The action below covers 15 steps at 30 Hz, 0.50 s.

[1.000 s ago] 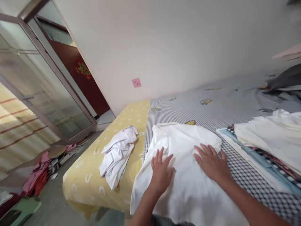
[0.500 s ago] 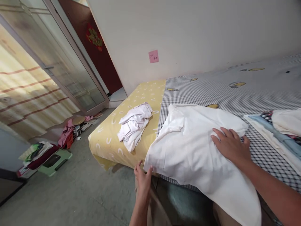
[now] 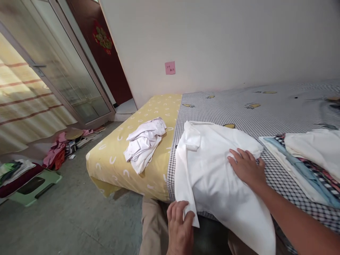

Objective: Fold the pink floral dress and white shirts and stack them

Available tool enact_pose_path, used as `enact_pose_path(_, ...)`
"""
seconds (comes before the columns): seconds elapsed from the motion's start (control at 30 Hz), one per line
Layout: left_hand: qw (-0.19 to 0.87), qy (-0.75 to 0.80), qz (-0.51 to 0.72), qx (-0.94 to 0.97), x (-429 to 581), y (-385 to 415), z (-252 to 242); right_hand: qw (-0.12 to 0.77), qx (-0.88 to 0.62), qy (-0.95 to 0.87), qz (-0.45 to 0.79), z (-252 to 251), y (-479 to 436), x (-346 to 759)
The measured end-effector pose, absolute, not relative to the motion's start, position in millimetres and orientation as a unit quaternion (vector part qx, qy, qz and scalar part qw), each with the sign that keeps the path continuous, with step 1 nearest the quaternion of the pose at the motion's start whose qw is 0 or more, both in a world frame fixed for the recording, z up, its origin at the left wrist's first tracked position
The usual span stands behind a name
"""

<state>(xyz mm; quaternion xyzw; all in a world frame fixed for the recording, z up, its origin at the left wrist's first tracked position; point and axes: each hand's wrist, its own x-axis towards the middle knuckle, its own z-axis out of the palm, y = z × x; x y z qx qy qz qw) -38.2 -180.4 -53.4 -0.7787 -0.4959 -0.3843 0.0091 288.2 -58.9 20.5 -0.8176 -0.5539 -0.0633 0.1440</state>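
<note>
A white garment [image 3: 212, 163] lies on the checkered sheet, its lower part hanging over the bed's front edge. A narrow strip along its left side is folded inward. My left hand [image 3: 180, 223] is closed on the lower end of that strip, fingers curled over the cloth. Spread flat on the garment's right part is my right hand [image 3: 247, 166], palm down. A crumpled pale garment [image 3: 146, 141] rests on the yellow cover to the left. Stacked folded clothes [image 3: 305, 177], white, light blue and patterned, lie at the right.
The yellow cover [image 3: 106, 159] ends at the bed's left edge. On the floor stand a green stool [image 3: 34, 191] with clothes on it and a pile of pink and red items [image 3: 55, 152]. A pink note [image 3: 170, 68] is on the wall.
My left hand has moved right and down, and the garment's left edge is now folded inward. My right hand stays flat on the cloth. The view has shifted slightly right.
</note>
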Motion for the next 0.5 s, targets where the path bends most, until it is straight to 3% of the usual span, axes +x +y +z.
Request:
enact_pose_path(0.13,-0.065,-0.529,-0.363,-0.765,-31,-187,-64,0.141,-0.817,-0.556,-0.063,21,-59,289)
enact_pose_path(0.3,-0.310,-0.597,-0.427,-0.604,-38,-186,-64,0.153,-0.819,-0.550,-0.053,23,-61,288)
enact_pose_path(0.4,-0.316,-0.686,-0.480,-0.447,-49,-171,-66,0.162,-0.819,-0.549,-0.044,26,-62,287)
enact_pose_path(0.5,-0.316,-0.721,-0.462,-0.409,-57,-153,-71,0.157,-0.822,-0.546,-0.032,28,-62,286)
